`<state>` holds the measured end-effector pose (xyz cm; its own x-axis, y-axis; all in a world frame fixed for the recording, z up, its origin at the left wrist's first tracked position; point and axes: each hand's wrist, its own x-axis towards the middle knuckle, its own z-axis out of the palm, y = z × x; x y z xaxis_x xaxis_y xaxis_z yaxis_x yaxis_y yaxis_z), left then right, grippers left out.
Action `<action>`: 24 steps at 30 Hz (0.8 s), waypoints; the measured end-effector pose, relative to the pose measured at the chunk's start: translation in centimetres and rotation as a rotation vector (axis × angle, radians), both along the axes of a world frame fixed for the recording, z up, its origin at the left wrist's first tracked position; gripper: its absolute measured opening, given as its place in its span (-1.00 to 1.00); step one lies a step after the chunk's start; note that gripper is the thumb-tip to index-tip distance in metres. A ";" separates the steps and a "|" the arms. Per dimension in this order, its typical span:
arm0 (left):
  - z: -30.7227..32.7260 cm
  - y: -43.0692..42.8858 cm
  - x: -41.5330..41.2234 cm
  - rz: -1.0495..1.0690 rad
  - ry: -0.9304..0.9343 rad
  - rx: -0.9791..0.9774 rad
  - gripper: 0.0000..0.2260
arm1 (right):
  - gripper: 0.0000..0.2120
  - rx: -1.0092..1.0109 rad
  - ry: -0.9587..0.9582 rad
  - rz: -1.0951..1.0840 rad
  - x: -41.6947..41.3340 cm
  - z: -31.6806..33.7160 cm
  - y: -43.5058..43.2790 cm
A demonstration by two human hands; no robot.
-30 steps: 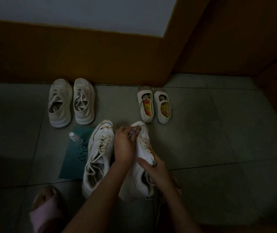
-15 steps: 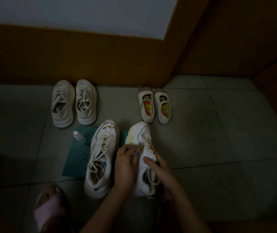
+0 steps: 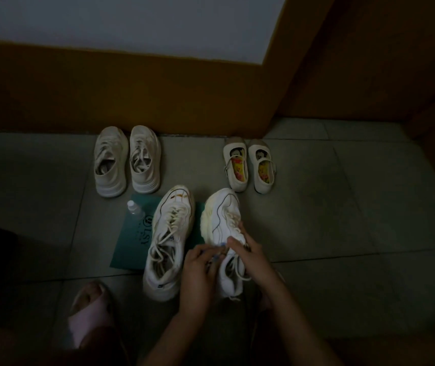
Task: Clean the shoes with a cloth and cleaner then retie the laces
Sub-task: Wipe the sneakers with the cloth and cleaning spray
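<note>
Two white lace-up sneakers stand side by side on the floor. The left sneaker [image 3: 168, 241] has loose laces and stains on its toe. The right sneaker [image 3: 220, 210] is tilted, so its yellowed sole edge faces left. My left hand [image 3: 200, 265] is curled against that shoe's inner side at mid-length and pinches what looks like a small white cloth [image 3: 233, 237]. My right hand [image 3: 249, 250] grips the same shoe over its laces and tongue. A small clear cleaner bottle [image 3: 134, 207] stands left of the pair.
A teal sheet [image 3: 132, 244] lies under the left sneaker and the bottle. A beige pair [image 3: 126, 162] and a small strap pair [image 3: 249, 167] stand by the brown wall [image 3: 132, 88]. A foot in a pink slipper [image 3: 89, 310] is at lower left.
My left hand has slid from the right sneaker's toe back along its inner side to mid-length. The shoe's toe is now uncovered. My right hand stays on the laces.
</note>
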<state>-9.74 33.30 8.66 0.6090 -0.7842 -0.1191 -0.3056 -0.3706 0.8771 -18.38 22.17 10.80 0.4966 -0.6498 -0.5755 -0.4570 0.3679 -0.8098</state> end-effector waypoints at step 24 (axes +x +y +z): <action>0.3 6.3 -3.4 0.187 0.233 0.018 -0.81 | -0.39 -0.066 0.122 0.053 1.4 0.2 0.2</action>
<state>-13.12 39.56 9.00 0.6972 -0.6576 -0.2854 -0.0223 -0.4178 0.9083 -16.95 22.33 10.96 0.4607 -0.6626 -0.5905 -0.5708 0.2883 -0.7688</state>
